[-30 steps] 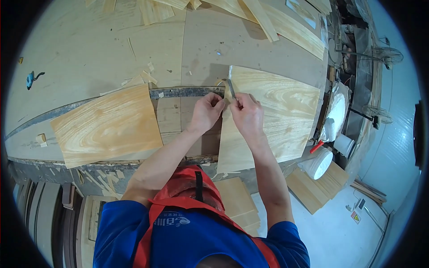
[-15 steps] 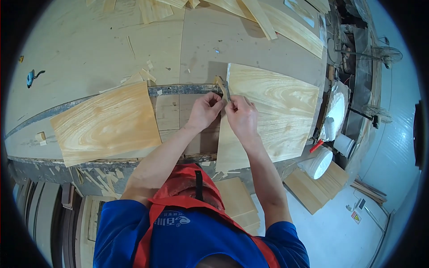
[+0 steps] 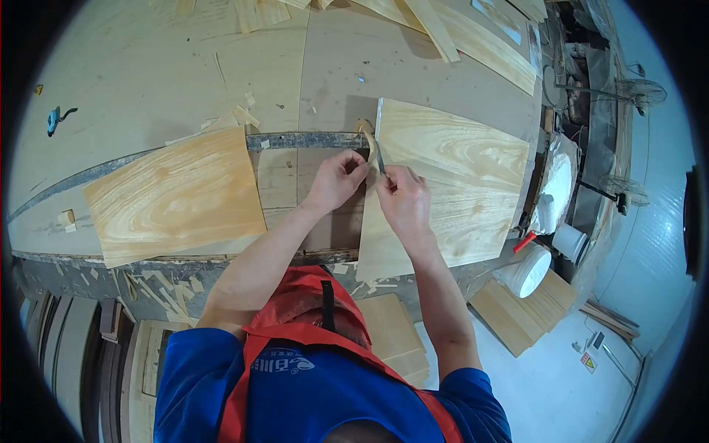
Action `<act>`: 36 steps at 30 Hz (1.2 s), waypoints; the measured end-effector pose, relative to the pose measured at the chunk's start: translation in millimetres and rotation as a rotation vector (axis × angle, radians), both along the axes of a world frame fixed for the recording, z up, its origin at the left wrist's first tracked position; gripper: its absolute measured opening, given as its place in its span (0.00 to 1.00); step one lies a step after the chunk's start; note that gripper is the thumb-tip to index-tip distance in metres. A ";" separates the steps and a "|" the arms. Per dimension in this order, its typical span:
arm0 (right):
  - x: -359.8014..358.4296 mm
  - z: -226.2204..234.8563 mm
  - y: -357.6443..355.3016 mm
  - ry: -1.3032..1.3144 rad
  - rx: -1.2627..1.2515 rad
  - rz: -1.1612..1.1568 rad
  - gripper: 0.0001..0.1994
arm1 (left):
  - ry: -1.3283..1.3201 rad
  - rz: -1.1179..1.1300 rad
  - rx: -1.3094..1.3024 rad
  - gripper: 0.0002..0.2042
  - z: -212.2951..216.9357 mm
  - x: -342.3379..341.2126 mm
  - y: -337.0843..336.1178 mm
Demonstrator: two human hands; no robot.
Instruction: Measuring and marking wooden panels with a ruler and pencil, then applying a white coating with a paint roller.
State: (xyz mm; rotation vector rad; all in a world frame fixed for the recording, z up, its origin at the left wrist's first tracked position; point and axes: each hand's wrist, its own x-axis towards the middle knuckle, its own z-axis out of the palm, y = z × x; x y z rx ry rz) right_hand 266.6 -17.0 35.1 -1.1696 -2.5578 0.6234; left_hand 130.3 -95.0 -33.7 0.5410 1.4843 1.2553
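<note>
A light wood-grain panel (image 3: 450, 177) lies on the bench, with its left edge beside my two hands. My left hand (image 3: 338, 181) is closed in a pinch at the lower end of a narrow, curling veneer strip (image 3: 371, 145) that stands off that edge. My right hand (image 3: 405, 198) rests over the panel's left part, its fingers closed round a thin grey blade (image 3: 380, 160) that points away from me along the edge. The blade's lower end is hidden in my fingers. Farther left, a second wood-grain panel (image 3: 177, 198) lies askew across the bench.
A dark rail (image 3: 306, 140) runs across the bench beyond my left hand. Veneer sheets (image 3: 480, 44) lie at the far right, and a blue tool (image 3: 53, 121) at the far left. A white bucket (image 3: 532, 272) stands at right, near stacked boards (image 3: 509, 314). Offcuts litter the near edge.
My right hand has moved slightly toward me and away from my left hand. More of the blade and the strip's lower part now show between them. My left hand keeps its pinch.
</note>
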 end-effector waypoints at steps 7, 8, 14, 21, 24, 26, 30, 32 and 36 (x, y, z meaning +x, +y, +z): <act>4.3 8.8 -6.5 0.008 -0.034 -0.008 0.06 | 0.080 -0.008 -0.005 0.06 5.0 3.1 -2.5; 6.1 13.7 -7.6 -0.007 -0.031 -0.009 0.06 | 0.081 -0.006 -0.006 0.06 4.4 2.8 -3.8; 6.0 6.3 -12.4 0.001 -0.036 0.001 0.06 | 0.019 -0.076 -0.083 0.06 8.0 4.6 -8.9; 12.3 1.7 -20.0 -0.004 -0.038 -0.003 0.06 | 0.079 -0.072 -0.053 0.07 4.7 8.1 -10.8; 12.3 2.1 -19.5 -0.009 -0.033 0.000 0.06 | 0.052 -0.067 -0.068 0.08 -0.5 8.8 -12.2; 13.5 4.3 -20.3 -0.013 -0.033 0.004 0.06 | 0.122 -0.069 -0.031 0.08 0.9 11.5 -13.5; 19.3 8.9 -25.5 -0.016 -0.028 0.011 0.06 | 0.162 -0.087 -0.061 0.09 7.8 6.7 -13.8; 13.8 3.2 -26.8 -0.015 -0.036 0.003 0.06 | 0.165 -0.100 -0.080 0.09 8.7 6.7 -12.6; 21.3 15.1 -31.2 -0.002 -0.053 -0.016 0.05 | 0.186 -0.120 -0.088 0.09 9.7 6.4 -11.7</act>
